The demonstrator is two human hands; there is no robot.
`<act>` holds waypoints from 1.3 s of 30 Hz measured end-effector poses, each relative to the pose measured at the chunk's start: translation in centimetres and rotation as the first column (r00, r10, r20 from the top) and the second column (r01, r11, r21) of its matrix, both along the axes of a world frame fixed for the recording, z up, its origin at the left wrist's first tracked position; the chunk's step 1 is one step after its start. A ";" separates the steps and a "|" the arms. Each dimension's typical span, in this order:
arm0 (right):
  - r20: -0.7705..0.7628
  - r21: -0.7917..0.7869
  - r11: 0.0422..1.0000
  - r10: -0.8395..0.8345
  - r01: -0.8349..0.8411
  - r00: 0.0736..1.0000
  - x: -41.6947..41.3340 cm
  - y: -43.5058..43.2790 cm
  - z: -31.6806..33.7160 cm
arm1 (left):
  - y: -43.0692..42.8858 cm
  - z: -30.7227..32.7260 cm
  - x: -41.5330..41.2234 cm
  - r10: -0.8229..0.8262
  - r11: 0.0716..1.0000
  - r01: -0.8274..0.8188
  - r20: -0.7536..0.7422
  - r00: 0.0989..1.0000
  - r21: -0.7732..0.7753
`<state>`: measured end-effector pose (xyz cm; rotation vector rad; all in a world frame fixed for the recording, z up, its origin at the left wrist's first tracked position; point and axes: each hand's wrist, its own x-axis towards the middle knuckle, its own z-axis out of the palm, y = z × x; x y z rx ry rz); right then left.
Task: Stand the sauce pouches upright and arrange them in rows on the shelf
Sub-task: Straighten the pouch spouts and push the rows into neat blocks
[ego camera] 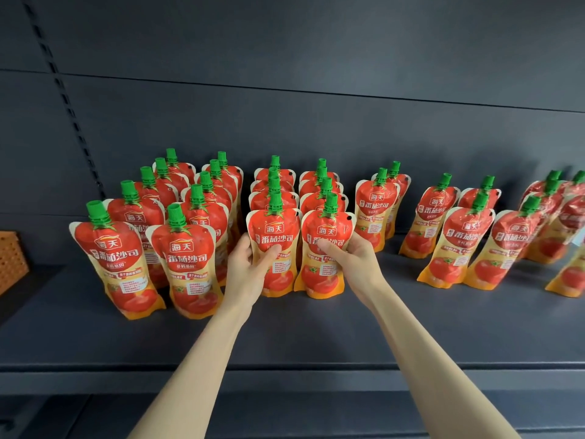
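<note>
Squaring up the two front tomato sauce pouches at mid-shelf

Left hand (250,270) grasps the left front pouch (273,248) and right hand (354,264) the right front pouch (326,251), thumbs across their faces, likely to keep them upright while aligning them with the rows behind; each is red and orange with a green cap, standing on the dark shelf (316,337)

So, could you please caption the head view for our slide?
Left hand and right hand each grip an upright tomato sauce pouch on the shelf.
</note>
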<state>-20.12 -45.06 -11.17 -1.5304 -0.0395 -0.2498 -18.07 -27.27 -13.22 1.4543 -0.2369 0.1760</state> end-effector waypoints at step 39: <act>0.064 -0.171 0.983 -0.051 0.062 0.997 0.7 -0.4 -1.1 | 0.8 -1.6 1.1 0.070 0.989 -0.075 0.046 0.997 0.125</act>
